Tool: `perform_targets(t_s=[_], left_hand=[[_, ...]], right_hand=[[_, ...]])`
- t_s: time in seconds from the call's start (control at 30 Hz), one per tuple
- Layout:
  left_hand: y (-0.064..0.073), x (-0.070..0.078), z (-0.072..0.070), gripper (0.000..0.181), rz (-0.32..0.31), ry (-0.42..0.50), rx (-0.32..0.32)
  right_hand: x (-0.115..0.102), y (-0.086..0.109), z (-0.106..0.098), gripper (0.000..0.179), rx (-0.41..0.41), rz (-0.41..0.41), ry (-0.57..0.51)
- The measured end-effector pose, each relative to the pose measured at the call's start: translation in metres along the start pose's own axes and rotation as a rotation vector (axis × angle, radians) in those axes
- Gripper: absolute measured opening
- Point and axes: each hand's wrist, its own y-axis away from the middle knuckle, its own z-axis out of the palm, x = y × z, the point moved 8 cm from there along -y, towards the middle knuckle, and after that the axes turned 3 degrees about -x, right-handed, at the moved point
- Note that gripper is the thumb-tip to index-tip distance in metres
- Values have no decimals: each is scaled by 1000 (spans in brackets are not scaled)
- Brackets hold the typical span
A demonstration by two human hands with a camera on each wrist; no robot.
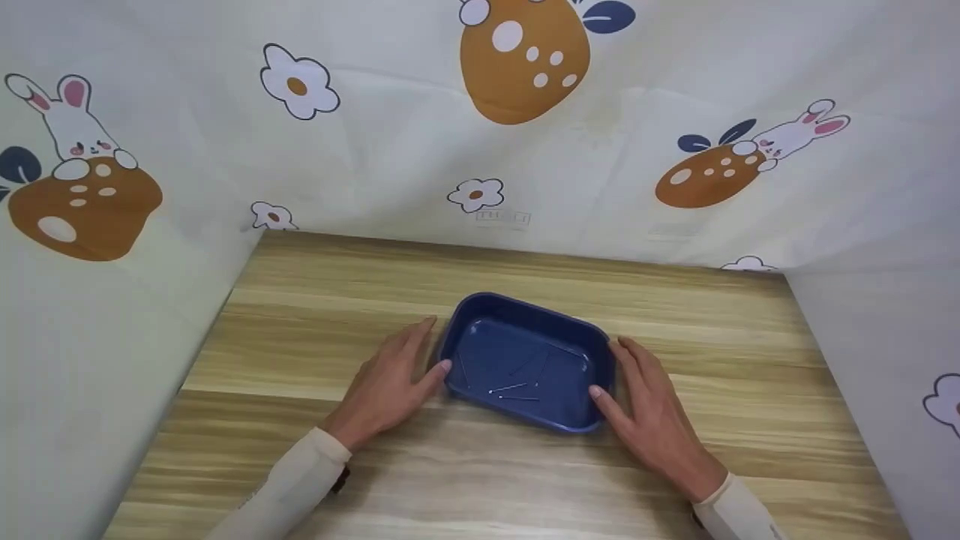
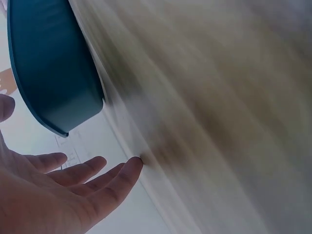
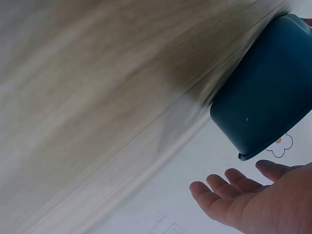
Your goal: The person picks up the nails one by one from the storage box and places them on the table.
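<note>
A dark blue rectangular tray (image 1: 555, 411) with rounded corners sits at a slight angle on the table. Several thin, pin-like pieces (image 1: 519, 398) with small bright ends lie scattered on its floor. My left hand (image 1: 390, 386) is beside the tray's left end, thumb tip at the rim, fingers loosely spread. In the left wrist view a gap shows between those fingers and the tray wall (image 2: 53, 63). At the opposite end is my right hand (image 1: 652, 420), its thumb near the front right corner. The right wrist view shows its relaxed fingers (image 3: 219, 187) apart from the tray.
Wood-grain boards form the table (image 1: 510, 480) under the tray. Behind it and along both sides hangs a pale cloth (image 1: 375, 165) printed with rabbits, flowers and orange fruit. The table's back edge meets this cloth a little way beyond the tray.
</note>
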Motion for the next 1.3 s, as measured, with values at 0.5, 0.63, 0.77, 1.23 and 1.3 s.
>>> perform_targets(t_s=[0.5,0.63,0.77,1.23,1.3], left_hand=[[-4,7,4,71,-29,244,-36],[-6,8,5,67,-18,293,-36],[-8,10,7,61,-1,350,-45],[-10,8,13,58,7,549,-35],[-10,7,14,57,-4,563,-21]], right_hand=[[-9,-2,-1,71,31,-48,0],[-12,-3,-2,71,37,-62,-2],[-16,-4,-3,71,36,-82,-8],[-32,-7,0,66,67,-185,-19],[-34,-8,0,65,65,-189,-11]])
